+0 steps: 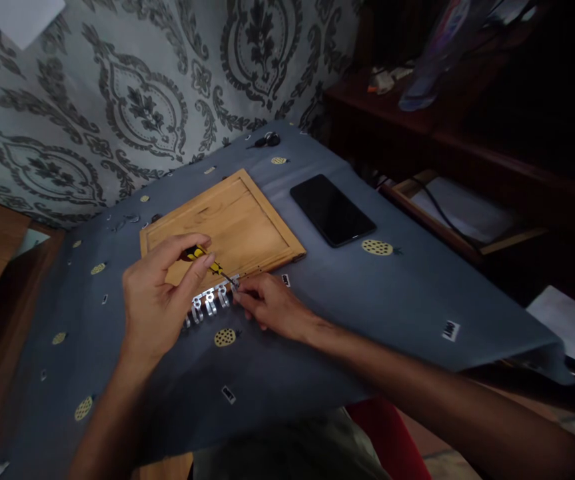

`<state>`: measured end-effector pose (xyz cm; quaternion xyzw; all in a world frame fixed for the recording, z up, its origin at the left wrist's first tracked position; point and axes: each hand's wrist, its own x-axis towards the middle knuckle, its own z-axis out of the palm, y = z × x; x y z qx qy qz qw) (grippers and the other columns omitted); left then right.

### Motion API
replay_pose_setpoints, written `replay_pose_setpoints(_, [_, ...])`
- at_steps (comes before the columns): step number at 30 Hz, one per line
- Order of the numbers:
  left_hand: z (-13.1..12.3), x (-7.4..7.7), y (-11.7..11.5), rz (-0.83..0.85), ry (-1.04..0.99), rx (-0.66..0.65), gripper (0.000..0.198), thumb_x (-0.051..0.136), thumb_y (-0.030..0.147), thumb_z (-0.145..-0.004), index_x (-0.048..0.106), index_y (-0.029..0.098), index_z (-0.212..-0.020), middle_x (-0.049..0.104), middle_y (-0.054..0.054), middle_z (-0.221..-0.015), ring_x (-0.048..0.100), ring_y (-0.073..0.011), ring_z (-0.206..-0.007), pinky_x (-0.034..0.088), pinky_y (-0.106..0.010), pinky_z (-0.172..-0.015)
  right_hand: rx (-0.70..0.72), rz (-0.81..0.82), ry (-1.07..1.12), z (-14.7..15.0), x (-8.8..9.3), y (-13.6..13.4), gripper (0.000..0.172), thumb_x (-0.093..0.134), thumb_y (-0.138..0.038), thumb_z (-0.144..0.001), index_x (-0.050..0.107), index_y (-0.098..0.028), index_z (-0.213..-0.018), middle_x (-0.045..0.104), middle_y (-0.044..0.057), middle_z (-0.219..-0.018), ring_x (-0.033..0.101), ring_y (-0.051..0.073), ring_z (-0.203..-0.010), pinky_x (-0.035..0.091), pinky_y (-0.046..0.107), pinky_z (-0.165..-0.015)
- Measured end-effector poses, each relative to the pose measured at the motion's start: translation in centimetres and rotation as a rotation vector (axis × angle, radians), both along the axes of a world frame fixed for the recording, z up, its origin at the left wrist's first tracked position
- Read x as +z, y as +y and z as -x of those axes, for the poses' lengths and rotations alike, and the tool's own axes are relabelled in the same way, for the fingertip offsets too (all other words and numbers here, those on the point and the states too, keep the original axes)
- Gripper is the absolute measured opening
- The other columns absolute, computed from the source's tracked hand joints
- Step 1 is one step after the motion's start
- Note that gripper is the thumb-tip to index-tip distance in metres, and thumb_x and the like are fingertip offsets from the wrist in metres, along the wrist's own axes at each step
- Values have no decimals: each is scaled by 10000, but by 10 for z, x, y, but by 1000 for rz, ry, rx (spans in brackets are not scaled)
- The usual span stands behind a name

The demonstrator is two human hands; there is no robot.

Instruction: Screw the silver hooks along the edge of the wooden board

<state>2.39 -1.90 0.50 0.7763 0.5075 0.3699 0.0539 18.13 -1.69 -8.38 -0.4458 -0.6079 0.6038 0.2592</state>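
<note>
My left hand (154, 293) is closed round a small screwdriver (198, 255) with a yellow and dark handle. Its thin shaft slants down to the right, with the tip at the metal hook rail (210, 298). This silvery strip with several curved hooks lies along the near edge of a framed wooden board (227, 217). At the rail's right end, my right hand (272, 303) pinches the strip beside the screwdriver tip. Whether a screw sits under the tip is too small to tell. The board lies flat on the table.
A blue cloth with pineapple prints (367, 307) covers the table. Right of the board lies a black phone (334, 210); small dark objects (268, 139) rest at the back. A plastic bottle (430, 73) stands on dark furniture, above an open drawer (457, 207).
</note>
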Motion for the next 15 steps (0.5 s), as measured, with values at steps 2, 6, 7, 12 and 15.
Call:
replay_pose_setpoints(2, [-1,-1,0,-24,-6,25,138,698,277,-858,715,264,-995,745,7,-948,696,-156,-860,559,-318,-787,5,-2,7,0,0,0,276,522,-94,-901,551,-158,-635,553,-49,-537,453,52,-364,335,190,-432])
replay_pose_setpoints(6, [-2,-1,3,-22,-23,47,109,725,292,-835,714,282,-943,741,25,-900,689,-147,-811,566,-315,-769,4,4,2,0,-1,0,279,521,-87,-902,527,-163,-633,549,-47,-549,453,49,-360,330,180,-408])
replay_pose_setpoints(7, [-2,-1,4,-28,-22,50,105,741,299,-821,711,280,-920,736,30,-871,683,-145,-788,565,-309,-749,1,6,0,0,0,0,279,521,-88,-904,526,-163,-635,548,-47,-552,452,47,-360,328,176,-403])
replay_pose_setpoints(12, [-3,0,5,-42,2,74,113,754,311,-805,709,254,-891,730,34,-835,675,-138,-761,558,-289,-740,5,17,-4,0,1,0,281,517,-84,-909,535,-159,-639,538,-54,-546,451,45,-368,333,171,-404])
replay_pose_setpoints(15, [-2,2,4,-35,27,71,123,720,290,-838,725,247,-953,754,25,-913,695,-138,-814,558,-280,-780,10,25,-5,0,1,0,278,514,-84,-913,540,-158,-647,544,-55,-546,452,46,-366,333,173,-408])
